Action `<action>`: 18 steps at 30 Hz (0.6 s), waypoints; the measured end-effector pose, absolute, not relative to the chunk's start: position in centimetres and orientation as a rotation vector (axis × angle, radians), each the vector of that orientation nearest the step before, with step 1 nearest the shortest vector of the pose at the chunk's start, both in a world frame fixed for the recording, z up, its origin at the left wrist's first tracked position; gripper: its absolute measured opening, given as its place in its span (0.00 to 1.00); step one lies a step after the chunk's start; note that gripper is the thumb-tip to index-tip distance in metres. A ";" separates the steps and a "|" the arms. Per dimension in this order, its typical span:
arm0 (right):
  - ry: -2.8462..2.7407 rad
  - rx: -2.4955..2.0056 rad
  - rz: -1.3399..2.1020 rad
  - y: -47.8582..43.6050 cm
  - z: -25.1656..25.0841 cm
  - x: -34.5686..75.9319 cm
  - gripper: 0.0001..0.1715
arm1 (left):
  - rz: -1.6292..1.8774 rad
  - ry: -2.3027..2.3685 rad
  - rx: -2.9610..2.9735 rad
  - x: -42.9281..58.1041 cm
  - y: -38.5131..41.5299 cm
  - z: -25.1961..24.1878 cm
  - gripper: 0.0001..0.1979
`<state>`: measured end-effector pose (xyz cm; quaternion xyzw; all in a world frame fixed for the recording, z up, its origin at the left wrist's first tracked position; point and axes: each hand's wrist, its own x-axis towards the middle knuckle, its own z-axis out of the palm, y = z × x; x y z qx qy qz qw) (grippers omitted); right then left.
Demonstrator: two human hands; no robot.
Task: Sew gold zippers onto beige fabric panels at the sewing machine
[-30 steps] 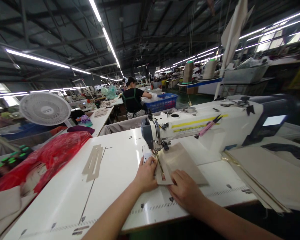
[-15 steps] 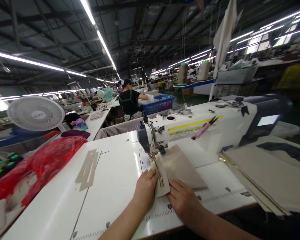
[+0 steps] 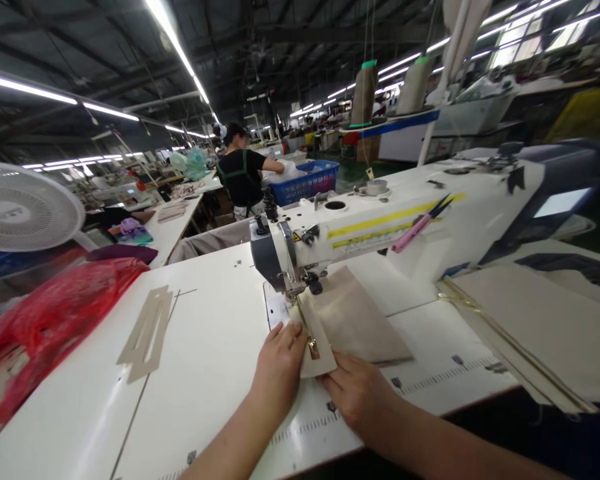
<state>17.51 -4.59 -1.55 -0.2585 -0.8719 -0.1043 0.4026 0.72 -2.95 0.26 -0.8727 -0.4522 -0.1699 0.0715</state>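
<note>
My left hand [image 3: 280, 367] and my right hand [image 3: 355, 390] both press on a beige fabric piece [image 3: 353, 320] lying on the white sewing table [image 3: 205, 373]. A gold zipper [image 3: 306, 333] runs along a folded fabric strip between my hands, close to the presser foot [image 3: 295, 291] of an industrial sewing machine [image 3: 380, 230]. The machine head hides the needle's lower end and part of the seam. Pink-handled thread snips [image 3: 420, 227] rest on the machine arm, well away from both hands.
A beige cut-out fabric piece [image 3: 147, 327] lies left of the machine, beside a red plastic bag [image 3: 55, 320]. More beige fabric with a gold zipper [image 3: 520, 333] lies on the right. Beyond stand a white fan [image 3: 20, 207], a co-worker [image 3: 243, 173] and a blue crate [image 3: 305, 183].
My view has swung left and tilted, raising the machine in the picture. Both hands remain on the fabric, which has shifted slightly at the presser foot.
</note>
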 end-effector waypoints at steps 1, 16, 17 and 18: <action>-2.216 -0.646 -0.257 -4.5 -1.6 17.6 0.17 | -0.514 -1.354 -2.624 0.7 -2.8 0.3 0.16; -2.248 -0.655 -0.119 -1.2 -1.0 17.1 0.19 | -0.646 -1.312 -2.563 0.6 -0.2 0.8 0.10; -2.257 -0.658 -0.108 -0.9 -1.0 17.1 0.19 | -0.650 -1.322 -2.562 0.5 0.0 0.8 0.11; -2.269 -0.658 -0.105 -0.6 -1.0 17.1 0.18 | -0.653 -1.329 -2.561 0.5 0.1 0.8 0.11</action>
